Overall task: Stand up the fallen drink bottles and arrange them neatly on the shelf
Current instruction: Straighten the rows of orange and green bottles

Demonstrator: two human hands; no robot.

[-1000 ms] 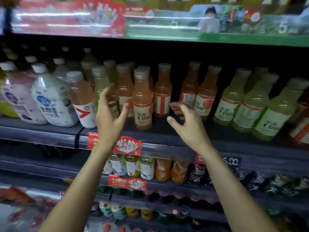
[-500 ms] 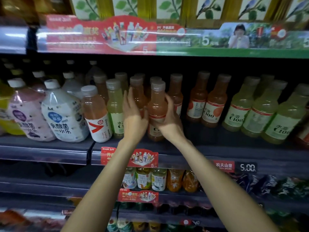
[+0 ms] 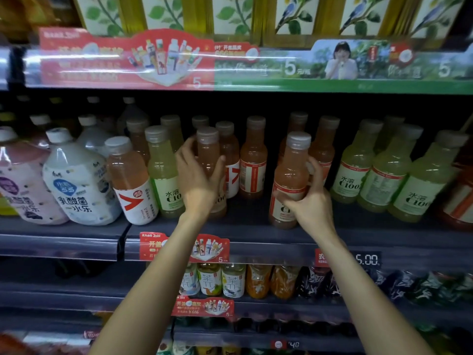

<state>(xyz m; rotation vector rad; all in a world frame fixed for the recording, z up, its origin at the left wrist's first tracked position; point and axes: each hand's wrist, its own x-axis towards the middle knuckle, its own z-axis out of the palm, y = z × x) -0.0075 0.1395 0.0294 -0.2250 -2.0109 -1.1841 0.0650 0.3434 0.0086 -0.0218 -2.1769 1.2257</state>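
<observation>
My right hand (image 3: 308, 201) grips an upright orange drink bottle (image 3: 290, 172) with a grey cap, standing near the front of the dark shelf (image 3: 256, 231) right of centre. My left hand (image 3: 197, 180) curls around another orange bottle (image 3: 208, 155) in the row left of it, thumb on its right side. Behind stand more orange bottles (image 3: 253, 162). A pale green bottle (image 3: 163, 172) stands just left of my left hand. All bottles in view are upright or slightly leaning.
Green bottles (image 3: 384, 172) fill the right of the shelf. Fat white (image 3: 76, 185) and pink (image 3: 18, 185) bottles lean at the left beside an orange bottle with a red arrow label (image 3: 130, 180). Lower shelves hold more drinks (image 3: 233, 280). A promo strip (image 3: 128, 60) runs overhead.
Both hands came together around one orange bottle at the centre, then parted: my right hand carried an orange bottle rightward to the shelf front, and my left hand took hold of another bottle.
</observation>
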